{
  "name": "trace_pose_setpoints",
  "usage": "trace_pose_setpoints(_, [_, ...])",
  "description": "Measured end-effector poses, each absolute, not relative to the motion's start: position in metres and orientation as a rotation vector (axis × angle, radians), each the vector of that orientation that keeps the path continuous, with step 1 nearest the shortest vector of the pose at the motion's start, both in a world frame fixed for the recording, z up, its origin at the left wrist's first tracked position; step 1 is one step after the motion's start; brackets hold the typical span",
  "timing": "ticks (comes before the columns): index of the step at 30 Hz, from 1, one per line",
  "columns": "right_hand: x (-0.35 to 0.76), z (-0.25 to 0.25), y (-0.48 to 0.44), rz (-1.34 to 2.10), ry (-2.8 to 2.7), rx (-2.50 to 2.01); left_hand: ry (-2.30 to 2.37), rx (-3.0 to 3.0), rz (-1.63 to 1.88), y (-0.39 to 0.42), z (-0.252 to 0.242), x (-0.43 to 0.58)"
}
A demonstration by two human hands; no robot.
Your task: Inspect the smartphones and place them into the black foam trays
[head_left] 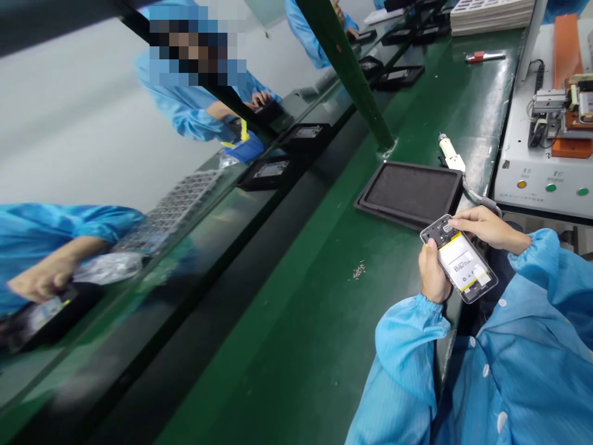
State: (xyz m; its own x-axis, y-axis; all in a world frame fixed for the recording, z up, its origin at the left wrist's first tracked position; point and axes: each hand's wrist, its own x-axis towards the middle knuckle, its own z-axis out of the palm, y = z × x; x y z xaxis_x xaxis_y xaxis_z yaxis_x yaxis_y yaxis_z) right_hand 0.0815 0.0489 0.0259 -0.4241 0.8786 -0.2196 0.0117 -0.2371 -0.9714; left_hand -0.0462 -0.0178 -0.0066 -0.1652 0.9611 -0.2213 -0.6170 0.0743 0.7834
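An opened phone (459, 258) with a white battery and bare circuit board lies in my left hand (433, 275), whose fingers are wrapped round its left edge. My right hand (484, 227) rests on the phone's top right corner, fingers curled and pinching at the edge. Both arms wear blue sleeves. The phone hovers over the near right edge of the green bench (301, 309), just in front of an empty black tray (410, 193).
A small heap of screws (358, 270) lies on the bench. An electric screwdriver (451, 153) and a white fixture machine (546, 142) stand to the right. A green post (352, 74) rises mid-bench. Other workers in blue sit across a conveyor carrying black trays (269, 174).
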Motion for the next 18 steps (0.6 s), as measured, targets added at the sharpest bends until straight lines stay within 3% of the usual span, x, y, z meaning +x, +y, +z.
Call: trace_pose_setpoints(18, [0.0778, 0.0254, 0.0468, 1.66, -1.375, -1.161, 0.856, 0.378, 1.469, -0.0163, -0.0015, -0.0434])
